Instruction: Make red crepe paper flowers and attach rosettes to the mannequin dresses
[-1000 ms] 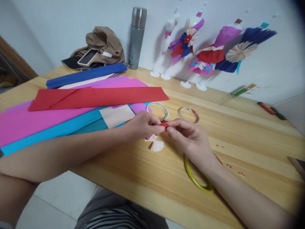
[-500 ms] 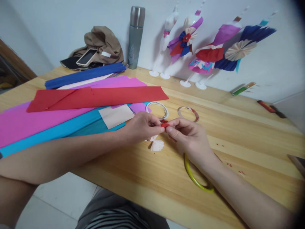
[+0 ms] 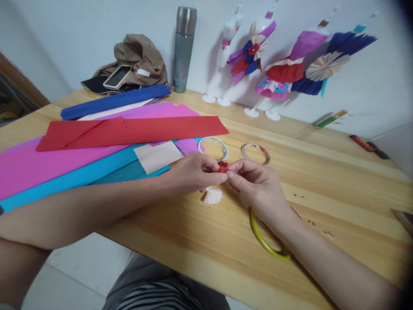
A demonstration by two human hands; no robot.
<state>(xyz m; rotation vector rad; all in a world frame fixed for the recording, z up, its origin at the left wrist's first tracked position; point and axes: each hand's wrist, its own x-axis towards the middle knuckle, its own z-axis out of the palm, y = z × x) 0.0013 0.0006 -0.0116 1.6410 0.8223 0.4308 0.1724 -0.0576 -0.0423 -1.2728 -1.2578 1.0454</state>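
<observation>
Fingers of left hand point(image 3: 197, 173) and right hand point(image 3: 262, 182) were pinched on small red piece point(image 3: 223, 169), held above worktop point(image 3: 180, 228); crushing or tearing was judged possible from overtight pinch or uneven tug.

Paper stack point(image 3: 138, 132) lay left on table point(image 3: 180, 237), cloth bundle point(image 3: 142, 56) and bottle point(image 3: 185, 56) behind it. Tape roll point(image 3: 226, 150) sat behind left hand point(image 3: 196, 172), second roll point(image 3: 265, 154) behind right hand point(image 3: 261, 185); decorations point(image 3: 285, 71) stood back right.
</observation>
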